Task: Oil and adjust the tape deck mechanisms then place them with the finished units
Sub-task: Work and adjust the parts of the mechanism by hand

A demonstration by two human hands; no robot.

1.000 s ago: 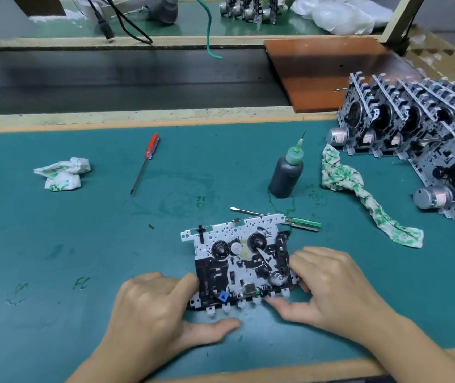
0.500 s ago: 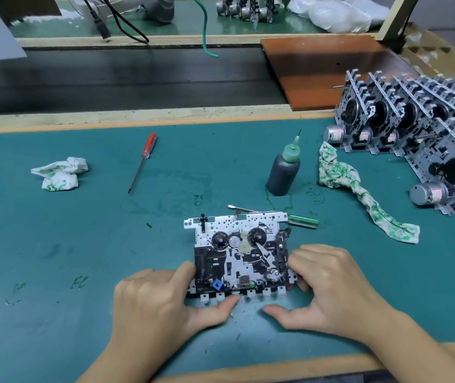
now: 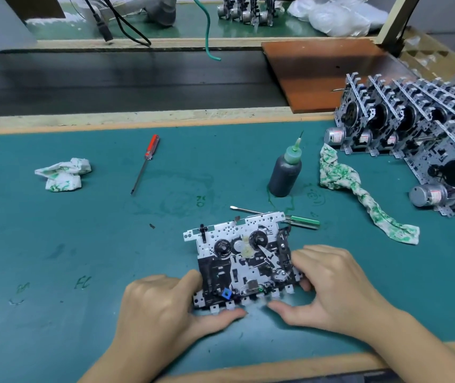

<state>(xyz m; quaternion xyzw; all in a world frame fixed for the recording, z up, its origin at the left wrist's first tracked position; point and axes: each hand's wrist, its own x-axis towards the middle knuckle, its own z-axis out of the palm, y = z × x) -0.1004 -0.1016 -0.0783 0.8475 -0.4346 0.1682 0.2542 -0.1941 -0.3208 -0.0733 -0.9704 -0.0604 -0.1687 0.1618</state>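
Now both hands [image 3: 163,305] [image 3: 331,286] grip the tape deck mechanism [image 3: 244,258] on the mat [image 3: 82,244]

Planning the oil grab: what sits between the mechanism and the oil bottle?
The green-handled screwdriver, lying crosswise behind the mechanism, before the oil bottle; head view.

Green handwritten "FC" stands on the teal bench mat [image 3: 55,244]; other scribbles unreadable.

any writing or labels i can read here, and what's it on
"FC": green handwriting on the mat, left of the left hand.
Green scribbles on the mat near the oil bottle: not legible.
Red-and-white labels on the motors: too small to read.
Nothing readable on the mechanism.
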